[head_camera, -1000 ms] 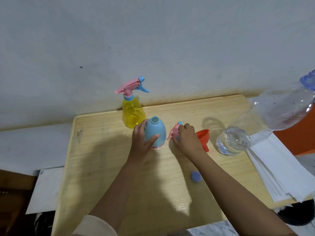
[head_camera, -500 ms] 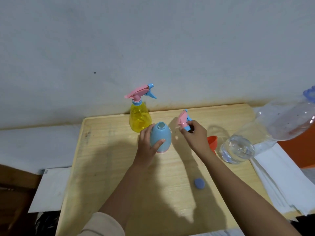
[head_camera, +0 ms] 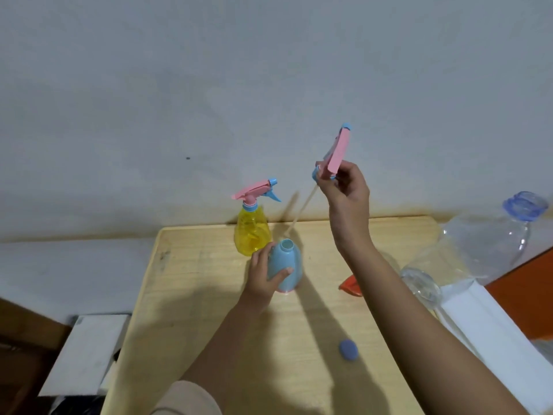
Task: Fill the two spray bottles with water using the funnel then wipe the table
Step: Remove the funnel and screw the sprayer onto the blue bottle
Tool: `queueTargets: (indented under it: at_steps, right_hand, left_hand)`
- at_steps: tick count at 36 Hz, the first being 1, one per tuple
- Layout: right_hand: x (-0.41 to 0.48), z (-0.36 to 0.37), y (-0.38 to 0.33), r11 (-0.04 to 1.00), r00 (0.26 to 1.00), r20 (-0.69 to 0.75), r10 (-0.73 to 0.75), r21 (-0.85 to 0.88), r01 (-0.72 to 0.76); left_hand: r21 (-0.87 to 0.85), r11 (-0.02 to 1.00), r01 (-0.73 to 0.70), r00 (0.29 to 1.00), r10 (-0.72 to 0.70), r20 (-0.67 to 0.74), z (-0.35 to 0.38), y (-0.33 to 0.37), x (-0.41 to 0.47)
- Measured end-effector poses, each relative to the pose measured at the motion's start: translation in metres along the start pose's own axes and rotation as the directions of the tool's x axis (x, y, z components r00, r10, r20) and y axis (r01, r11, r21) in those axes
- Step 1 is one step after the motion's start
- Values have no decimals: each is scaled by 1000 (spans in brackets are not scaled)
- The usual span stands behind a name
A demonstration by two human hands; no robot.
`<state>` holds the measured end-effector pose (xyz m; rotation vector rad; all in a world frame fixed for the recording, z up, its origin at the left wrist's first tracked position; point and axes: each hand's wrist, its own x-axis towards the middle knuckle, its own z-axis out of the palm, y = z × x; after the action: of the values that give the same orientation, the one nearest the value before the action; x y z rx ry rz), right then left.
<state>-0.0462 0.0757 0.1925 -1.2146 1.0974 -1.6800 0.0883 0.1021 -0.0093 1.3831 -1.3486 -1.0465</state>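
Note:
My left hand (head_camera: pixel 263 275) grips the blue spray bottle (head_camera: pixel 285 269), which stands upright on the wooden table (head_camera: pixel 194 310) with its neck uncovered. My right hand (head_camera: pixel 344 193) is raised above the table and holds the pink spray head (head_camera: pixel 338 152); its thin dip tube (head_camera: pixel 302 209) slants down toward the blue bottle's mouth. The yellow spray bottle (head_camera: pixel 251 235) stands capped just behind the blue one. The red funnel (head_camera: pixel 350 286) lies on the table, partly hidden behind my right forearm.
A large clear water bottle (head_camera: pixel 484 250) with a blue cap lies at the table's right edge, over white papers (head_camera: pixel 493 333). A small blue cap (head_camera: pixel 348 349) lies on the table near my right arm. A white wall stands right behind the table.
My right hand has lifted the pink spray head from table level to well above the blue bottle, drawing the dip tube out. My left hand has kept its hold on the blue bottle.

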Motion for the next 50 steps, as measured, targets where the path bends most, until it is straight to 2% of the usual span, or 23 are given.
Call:
queueTargets:
  at_steps: [9, 18, 23, 32, 40, 43, 50]
  right_hand:
    - [-15, -3, 43, 993, 995, 77, 63, -100, -55]
    - [-42, -16, 106, 941, 945, 192, 265, -264, -211]
    - [-49, -17, 116, 946, 933, 236, 271, -245, -212]
    - [-39, -23, 118, 938, 893, 345, 291, -286, -195]
    - [-23, -30, 107, 940, 917, 260, 304, -239, -244]
    - [-14, -30, 98, 942, 924, 218, 315, -187, -277]
    - [-1, -23, 76, 954, 919, 256, 299, -117, -277]
  left_hand:
    - [-3, 1000, -14, 1000, 14, -10, 0, 3, -2]
    - [59, 994, -89, 989, 95, -114, 9, -1, -12]
    - [179, 975, -133, 985, 150, -83, 10, -17, -12]
    - [156, 985, -73, 996, 64, 57, 12, -29, 10]
    - [257, 942, -214, 976, 194, 100, -5, -8, 7]
    - [233, 947, -220, 974, 201, 103, -10, 7, 7]
    - [44, 993, -112, 978, 102, 184, -16, 38, 17]
